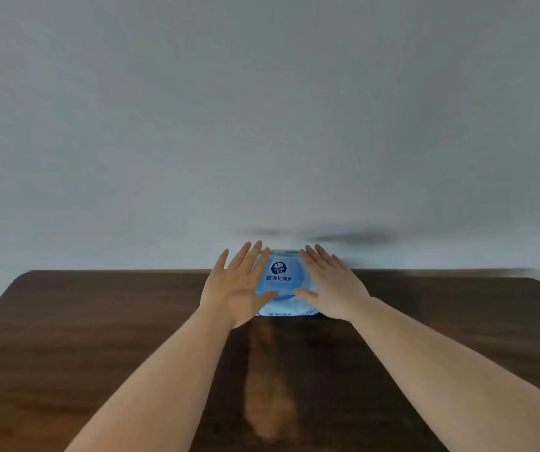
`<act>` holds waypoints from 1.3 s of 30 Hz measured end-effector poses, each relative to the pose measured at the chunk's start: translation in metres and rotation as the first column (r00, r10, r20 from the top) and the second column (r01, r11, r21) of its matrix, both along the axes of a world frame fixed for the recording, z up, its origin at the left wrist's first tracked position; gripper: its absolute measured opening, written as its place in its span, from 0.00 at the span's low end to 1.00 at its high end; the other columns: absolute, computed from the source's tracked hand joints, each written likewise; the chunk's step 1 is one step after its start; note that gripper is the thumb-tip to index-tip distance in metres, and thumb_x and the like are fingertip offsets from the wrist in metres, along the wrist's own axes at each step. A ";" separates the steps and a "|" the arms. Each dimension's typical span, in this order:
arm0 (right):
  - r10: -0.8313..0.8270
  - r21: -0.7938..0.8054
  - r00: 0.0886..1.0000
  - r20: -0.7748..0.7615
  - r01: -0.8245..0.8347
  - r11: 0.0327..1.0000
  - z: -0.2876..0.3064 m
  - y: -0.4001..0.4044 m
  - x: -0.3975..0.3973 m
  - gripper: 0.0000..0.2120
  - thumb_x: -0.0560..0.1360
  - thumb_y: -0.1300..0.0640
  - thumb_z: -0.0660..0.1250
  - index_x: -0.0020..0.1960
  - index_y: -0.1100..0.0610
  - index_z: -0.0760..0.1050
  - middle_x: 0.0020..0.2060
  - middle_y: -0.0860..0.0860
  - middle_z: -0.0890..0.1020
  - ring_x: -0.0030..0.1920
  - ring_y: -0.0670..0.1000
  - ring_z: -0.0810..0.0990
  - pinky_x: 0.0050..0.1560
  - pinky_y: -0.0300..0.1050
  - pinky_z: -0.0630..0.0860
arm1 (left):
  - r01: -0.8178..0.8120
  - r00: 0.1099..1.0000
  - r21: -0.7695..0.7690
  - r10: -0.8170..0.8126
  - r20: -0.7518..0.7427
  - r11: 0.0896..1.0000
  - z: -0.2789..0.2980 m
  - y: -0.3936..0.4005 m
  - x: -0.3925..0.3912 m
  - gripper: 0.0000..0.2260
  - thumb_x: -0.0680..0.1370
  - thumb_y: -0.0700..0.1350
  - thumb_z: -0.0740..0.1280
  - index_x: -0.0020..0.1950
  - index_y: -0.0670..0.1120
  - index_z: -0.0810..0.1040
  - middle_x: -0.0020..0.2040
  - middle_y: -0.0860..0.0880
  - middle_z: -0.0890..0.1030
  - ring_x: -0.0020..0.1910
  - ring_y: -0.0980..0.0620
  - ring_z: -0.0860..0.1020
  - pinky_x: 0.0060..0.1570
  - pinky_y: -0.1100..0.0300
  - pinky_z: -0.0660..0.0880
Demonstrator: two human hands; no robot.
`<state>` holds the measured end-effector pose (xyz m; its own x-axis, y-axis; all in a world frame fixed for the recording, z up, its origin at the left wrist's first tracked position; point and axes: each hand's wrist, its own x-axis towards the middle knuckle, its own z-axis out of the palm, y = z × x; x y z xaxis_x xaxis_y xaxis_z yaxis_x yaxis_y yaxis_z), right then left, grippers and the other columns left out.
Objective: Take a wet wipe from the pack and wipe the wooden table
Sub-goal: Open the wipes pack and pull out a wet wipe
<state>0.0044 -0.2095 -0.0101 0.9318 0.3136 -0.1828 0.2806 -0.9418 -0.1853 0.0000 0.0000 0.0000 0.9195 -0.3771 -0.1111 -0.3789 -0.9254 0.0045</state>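
Observation:
A blue wet wipe pack with a round logo and white print lies on the dark wooden table, near its far edge in the middle. My left hand is at the pack's left side with fingers spread and the thumb over its front. My right hand mirrors it at the pack's right side, fingers apart, thumb over the pack. Both hands cover the pack's sides, so I cannot tell how firmly they touch it. No wipe shows outside the pack.
A plain grey wall stands right behind the table's far edge. The table has rounded far corners, and a paler streak runs down its middle toward me.

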 end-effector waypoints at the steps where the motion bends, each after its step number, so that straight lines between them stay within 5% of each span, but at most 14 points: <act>1: -0.003 0.002 1.000 -0.019 0.003 1.000 -0.007 0.002 0.002 0.39 0.78 0.39 0.56 0.78 0.56 0.41 0.78 0.52 0.45 0.77 0.50 0.41 0.76 0.49 0.43 | 0.011 1.000 0.016 -0.010 -0.022 1.000 -0.006 -0.003 0.003 0.36 0.75 0.69 0.42 0.77 0.51 0.38 0.78 0.52 0.39 0.76 0.53 0.37 0.74 0.49 0.38; 3: -0.020 0.016 0.998 -0.066 0.021 1.000 -0.021 0.002 0.006 0.40 0.78 0.39 0.56 0.78 0.57 0.40 0.78 0.52 0.46 0.77 0.51 0.42 0.75 0.49 0.45 | 0.016 0.999 0.018 -0.016 -0.028 1.000 -0.023 -0.006 0.011 0.40 0.71 0.71 0.38 0.78 0.51 0.40 0.79 0.51 0.40 0.77 0.51 0.39 0.73 0.49 0.40; 8: -0.076 0.146 0.990 -0.116 0.092 0.985 -0.043 -0.004 0.007 0.42 0.76 0.37 0.58 0.78 0.56 0.40 0.78 0.51 0.45 0.77 0.49 0.43 0.75 0.48 0.47 | -0.003 1.000 -0.073 0.003 -0.002 0.997 -0.050 -0.010 0.022 0.36 0.77 0.67 0.51 0.78 0.51 0.46 0.79 0.51 0.45 0.77 0.51 0.44 0.74 0.48 0.46; 11: -0.093 0.192 0.987 -0.135 0.118 0.974 -0.048 -0.005 0.006 0.42 0.76 0.37 0.58 0.78 0.55 0.39 0.78 0.50 0.44 0.77 0.48 0.43 0.76 0.48 0.47 | 0.017 1.000 -0.053 -0.016 0.016 0.998 -0.055 -0.009 0.026 0.37 0.75 0.69 0.46 0.78 0.50 0.51 0.79 0.49 0.52 0.77 0.50 0.50 0.74 0.49 0.50; 14: -0.093 0.202 0.984 -0.152 0.123 0.971 -0.048 -0.005 0.004 0.41 0.77 0.38 0.58 0.78 0.55 0.39 0.78 0.50 0.44 0.77 0.48 0.43 0.76 0.49 0.48 | 0.082 0.996 -0.073 -0.081 0.024 0.994 -0.049 -0.006 0.032 0.42 0.72 0.71 0.39 0.74 0.45 0.65 0.74 0.44 0.66 0.73 0.45 0.64 0.72 0.47 0.58; 17: -0.093 0.191 0.983 -0.157 0.123 0.974 -0.049 -0.004 0.006 0.40 0.77 0.38 0.56 0.77 0.55 0.39 0.78 0.50 0.44 0.77 0.48 0.43 0.76 0.49 0.48 | 0.145 0.986 -0.104 -0.135 0.098 0.984 -0.048 -0.003 0.035 0.36 0.76 0.67 0.47 0.63 0.40 0.78 0.61 0.39 0.79 0.59 0.41 0.79 0.62 0.43 0.70; 21: -0.091 0.192 0.983 -0.160 0.121 0.974 -0.048 -0.004 0.007 0.41 0.77 0.37 0.56 0.78 0.55 0.39 0.78 0.50 0.44 0.77 0.49 0.44 0.76 0.49 0.49 | 0.120 0.985 -0.229 -0.086 0.150 0.966 -0.040 -0.011 0.036 0.33 0.79 0.64 0.49 0.57 0.39 0.81 0.53 0.40 0.83 0.53 0.40 0.80 0.59 0.53 0.72; 25: -0.097 0.158 0.978 -0.185 0.127 0.979 -0.046 -0.004 0.007 0.41 0.77 0.37 0.56 0.77 0.56 0.38 0.78 0.50 0.43 0.77 0.49 0.44 0.76 0.47 0.47 | -0.233 0.972 -0.410 0.226 -0.065 0.882 -0.016 -0.026 0.046 0.22 0.78 0.61 0.57 0.63 0.46 0.69 0.58 0.48 0.76 0.52 0.44 0.76 0.51 0.53 0.70; 29: -0.112 0.150 0.974 -0.196 0.143 0.978 -0.039 -0.002 0.007 0.41 0.77 0.39 0.58 0.78 0.56 0.40 0.78 0.50 0.45 0.77 0.49 0.47 0.74 0.47 0.51 | -0.430 0.893 -0.381 0.448 -0.043 0.819 -0.012 -0.031 0.048 0.19 0.78 0.62 0.59 0.43 0.46 0.65 0.44 0.48 0.75 0.41 0.46 0.73 0.38 0.54 0.68; 31: -0.124 0.160 0.975 -0.184 0.155 0.975 -0.035 0.000 0.006 0.39 0.78 0.40 0.59 0.78 0.55 0.43 0.78 0.50 0.48 0.77 0.50 0.51 0.73 0.49 0.56 | -0.413 0.908 -0.377 0.404 -0.105 0.829 -0.019 -0.034 0.042 0.20 0.75 0.64 0.62 0.39 0.48 0.66 0.40 0.49 0.75 0.40 0.48 0.72 0.36 0.57 0.67; 35: -0.111 0.180 0.978 -0.179 0.143 0.973 -0.026 0.003 0.004 0.32 0.79 0.48 0.60 0.78 0.52 0.50 0.78 0.50 0.54 0.75 0.51 0.59 0.69 0.49 0.64 | -0.192 0.978 -0.421 0.206 -0.012 0.887 -0.030 -0.037 0.027 0.26 0.67 0.64 0.71 0.58 0.51 0.72 0.53 0.55 0.74 0.53 0.54 0.72 0.44 0.61 0.71; 39: -0.165 0.164 0.981 -0.104 0.180 0.970 -0.020 0.007 0.004 0.24 0.78 0.52 0.58 0.74 0.51 0.62 0.74 0.51 0.63 0.70 0.54 0.67 0.65 0.49 0.68 | -0.293 0.951 -0.448 0.305 -0.047 0.845 -0.025 -0.033 0.033 0.07 0.78 0.49 0.62 0.50 0.46 0.75 0.51 0.49 0.76 0.51 0.49 0.73 0.43 0.59 0.67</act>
